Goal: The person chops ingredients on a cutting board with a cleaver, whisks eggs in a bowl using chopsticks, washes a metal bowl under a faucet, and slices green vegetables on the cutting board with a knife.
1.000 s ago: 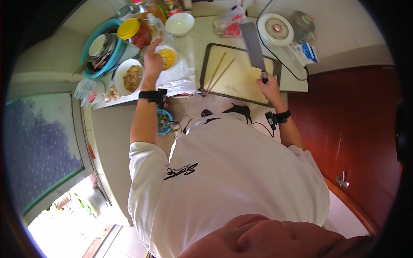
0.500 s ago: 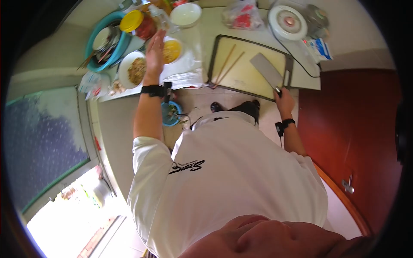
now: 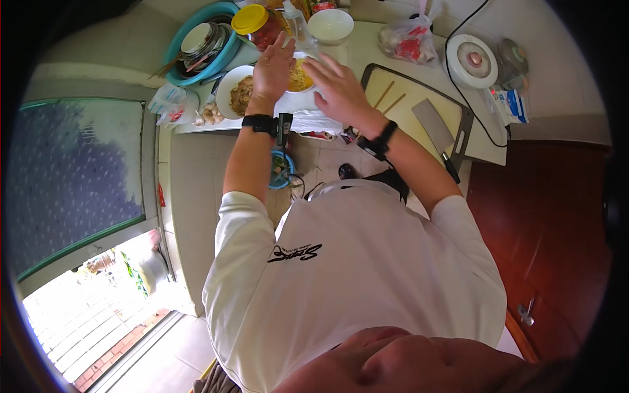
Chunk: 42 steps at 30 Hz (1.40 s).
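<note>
Extending over the tabletop (image 3: 367, 47), both hands reach toward 2 bowls. Left hand (image 3: 273, 71): fingers straight, nearly together, nothing visible in grasp; positioned between the meat bowl (image 3: 224, 93) and the egg bowl (image 3: 303, 56). Right hand (image 3: 341, 86): fingers spread, nothing visible in grasp; positioned at the egg bowl's right side. Contact with either bowl cannot be determined. Contents: brownish shredded mix in the meat bowl; yellow mixture in the egg bowl; stacked dishes (image 3: 200, 42) in the blue basin (image 3: 172, 60); red material in the yellow-lidded jar (image 3: 263, 33).
</note>
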### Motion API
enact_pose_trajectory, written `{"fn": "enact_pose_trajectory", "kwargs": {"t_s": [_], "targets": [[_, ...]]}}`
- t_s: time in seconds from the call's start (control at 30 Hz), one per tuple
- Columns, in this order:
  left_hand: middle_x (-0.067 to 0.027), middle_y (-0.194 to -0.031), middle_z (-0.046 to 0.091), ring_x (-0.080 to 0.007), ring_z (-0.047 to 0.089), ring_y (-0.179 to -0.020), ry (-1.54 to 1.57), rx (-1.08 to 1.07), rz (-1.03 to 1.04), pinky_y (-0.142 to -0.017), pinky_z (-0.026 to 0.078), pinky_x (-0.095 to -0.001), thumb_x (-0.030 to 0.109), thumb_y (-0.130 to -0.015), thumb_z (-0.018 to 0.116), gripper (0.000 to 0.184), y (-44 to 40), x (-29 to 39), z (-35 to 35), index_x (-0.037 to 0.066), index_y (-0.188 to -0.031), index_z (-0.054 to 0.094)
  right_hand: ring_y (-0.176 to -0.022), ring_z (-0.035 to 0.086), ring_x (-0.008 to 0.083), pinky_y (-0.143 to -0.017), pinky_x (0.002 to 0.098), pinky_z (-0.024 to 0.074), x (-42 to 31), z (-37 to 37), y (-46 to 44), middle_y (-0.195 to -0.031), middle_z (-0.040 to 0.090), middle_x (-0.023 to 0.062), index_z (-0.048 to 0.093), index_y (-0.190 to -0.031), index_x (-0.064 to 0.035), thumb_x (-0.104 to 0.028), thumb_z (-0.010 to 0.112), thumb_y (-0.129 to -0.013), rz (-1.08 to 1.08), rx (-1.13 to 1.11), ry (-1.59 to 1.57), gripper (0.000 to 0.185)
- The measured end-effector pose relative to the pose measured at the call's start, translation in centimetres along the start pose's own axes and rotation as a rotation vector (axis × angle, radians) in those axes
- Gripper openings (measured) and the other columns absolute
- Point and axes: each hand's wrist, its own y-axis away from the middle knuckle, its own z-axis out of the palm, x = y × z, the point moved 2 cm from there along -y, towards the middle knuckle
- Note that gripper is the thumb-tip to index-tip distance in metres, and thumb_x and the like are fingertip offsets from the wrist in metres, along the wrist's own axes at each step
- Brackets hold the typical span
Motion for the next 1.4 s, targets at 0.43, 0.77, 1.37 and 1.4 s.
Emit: {"fn": "enact_pose_trajectory", "kwargs": {"t_s": [0.43, 0.77, 1.37, 1.4], "targets": [[-0.0171, -0.152, 0.022, -0.0314, 0.018, -0.141, 0.071, -0.075, 0.014, -0.114, 0.009, -0.0427, 0.04, -0.099, 0.022, 0.056, 0.1, 0.5, -0.6, 0.014, -0.149, 0.02, -0.125, 0.044, 0.0282, -0.093, 0.0408, 0.0405, 1.8, 5.5, -1.2, -0.118, 0.062, 0.0062, 0.065, -0.103, -0.0028, -0.004, 0.062, -0.071, -0.05, -0.058, 0.065, 0.033], [-0.0163, -0.154, 0.018, -0.033, 0.016, -0.141, 0.003, -0.085, 0.007, -0.113, 0.011, -0.046, 0.06, -0.094, 0.024, 0.072, 0.0, 0.9, 0.0, 0.016, -0.15, 0.015, -0.119, 0.048, 0.0288, -0.092, 0.042, 0.0415, 2.4, 5.1, -1.5, -0.113, 0.062, 0.0064, 0.064, -0.103, -0.0038, -0.005, 0.063, -0.068, 0.072, -0.129, 0.073, 0.035], [-0.0237, -0.151, 0.017, -0.0393, 0.018, -0.14, 0.325, -0.073, 0.1, -0.115, 0.015, -0.0453, 0.064, -0.091, 0.025, 0.076, -0.6, 0.7, -1.6, 0.016, -0.149, 0.02, -0.124, 0.044, 0.0284, -0.095, 0.0406, 0.0405, 1.4, 4.0, -1.9, -0.127, 0.055, 0.0079, 0.057, -0.117, -0.0031, -0.005, 0.062, -0.071, 0.023, 0.032, 0.043, 0.047], [-0.0237, -0.152, 0.017, -0.0389, 0.018, -0.14, 0.351, -0.083, 0.089, -0.115, 0.014, -0.0439, 0.065, -0.091, 0.024, 0.075, -0.6, 0.6, -1.6, 0.017, -0.149, 0.019, -0.124, 0.044, 0.0284, -0.095, 0.0406, 0.0405, 1.5, 4.2, -1.8, -0.127, 0.055, 0.0079, 0.057, -0.117, -0.0031, -0.005, 0.062, -0.071, 0.025, 0.032, 0.042, 0.047]]}}
